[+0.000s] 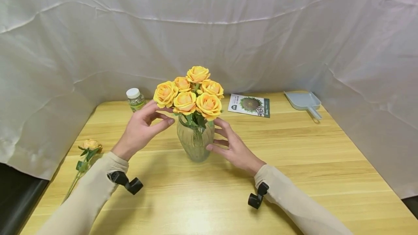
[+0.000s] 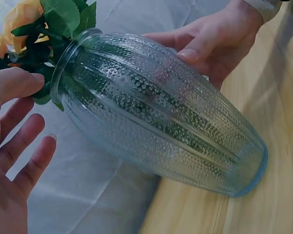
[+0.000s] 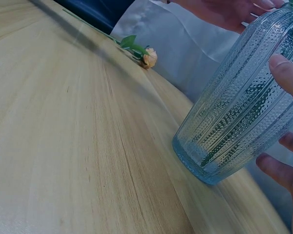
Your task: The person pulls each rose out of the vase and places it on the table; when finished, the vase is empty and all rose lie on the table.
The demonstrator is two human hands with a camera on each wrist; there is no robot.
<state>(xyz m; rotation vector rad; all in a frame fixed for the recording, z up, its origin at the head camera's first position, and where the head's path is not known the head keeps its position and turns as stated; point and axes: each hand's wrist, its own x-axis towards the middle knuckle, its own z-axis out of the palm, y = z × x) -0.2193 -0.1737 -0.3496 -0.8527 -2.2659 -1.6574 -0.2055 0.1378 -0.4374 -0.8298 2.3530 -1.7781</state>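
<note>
Several yellow roses (image 1: 184, 102) stand bunched in a ribbed, clear glass vase (image 1: 196, 144), which is upright on the table. My left hand (image 1: 141, 128) is at the left of the bunch, its index finger reaching under the leftmost bloom. In the left wrist view, that hand's fingers (image 2: 39, 124) are spread and loose beside the vase's rim and the green leaves (image 2: 63, 19). At the vase's right side is my right hand (image 1: 233, 146), thumb overlapping the glass and relaxed fingers along its side. The right wrist view shows the vase's thick base (image 3: 195, 165) on the wood.
A single yellow rose (image 1: 90, 145) lies at the table's left edge, partly behind my left sleeve. Toward the back stand a white-capped bottle (image 1: 135, 100), a flat packet with a sunflower picture (image 1: 249, 105) and a light blue dustpan (image 1: 302, 100). Pale cloth (image 1: 209, 39) hangs around the table.
</note>
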